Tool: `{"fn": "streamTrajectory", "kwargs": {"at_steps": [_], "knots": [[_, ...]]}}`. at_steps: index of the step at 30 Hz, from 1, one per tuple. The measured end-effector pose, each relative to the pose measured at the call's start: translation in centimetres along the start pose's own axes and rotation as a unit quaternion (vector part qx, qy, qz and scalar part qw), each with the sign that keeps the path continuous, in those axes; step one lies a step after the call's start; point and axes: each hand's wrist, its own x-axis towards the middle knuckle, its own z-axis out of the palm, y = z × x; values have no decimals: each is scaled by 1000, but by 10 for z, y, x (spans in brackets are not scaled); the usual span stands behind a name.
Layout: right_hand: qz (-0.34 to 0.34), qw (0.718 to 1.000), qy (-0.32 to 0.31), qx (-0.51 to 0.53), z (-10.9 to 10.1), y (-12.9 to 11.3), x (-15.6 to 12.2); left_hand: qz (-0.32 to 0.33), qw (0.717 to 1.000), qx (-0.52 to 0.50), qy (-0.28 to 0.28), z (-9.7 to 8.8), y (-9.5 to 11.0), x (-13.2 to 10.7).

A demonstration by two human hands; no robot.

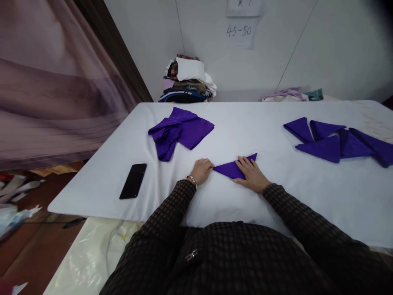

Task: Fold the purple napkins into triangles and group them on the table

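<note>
A purple cloth napkin [229, 168] folded into a triangle lies on the white table [270, 192] right in front of me. My left hand [201, 171] is closed at the triangle's left corner, pinching it. My right hand [252, 175] lies flat on the triangle's right half, fingers stretched out and pressing down. A loose heap of unfolded purple napkins [179, 131] sits further back to the left. Several folded purple triangles [334, 141] lie in a row at the right.
A black phone [133, 180] rests near the table's left edge. Stacked folded clothes [188, 80] stand behind the table against the wall, more fabric [291, 95] to the right. A curtain [55, 82] hangs at left; scraps litter the floor.
</note>
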Motion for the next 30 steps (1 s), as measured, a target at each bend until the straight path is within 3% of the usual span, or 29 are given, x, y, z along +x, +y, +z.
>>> {"fn": "streamTrajectory", "kwargs": {"at_steps": [10, 21, 30], "knots": [[-3, 1000, 7, -8, -1, -1, 0, -49, 997, -17, -50, -7, 3, 7], [-9, 1000, 11, -13, 2, -1, 0, 2, 1000, -4, -7, -4, -6, 9], [-9, 1000, 6, -8, 0, -4, 1, -50, 999, -4, 11, -1, -3, 5]]}}
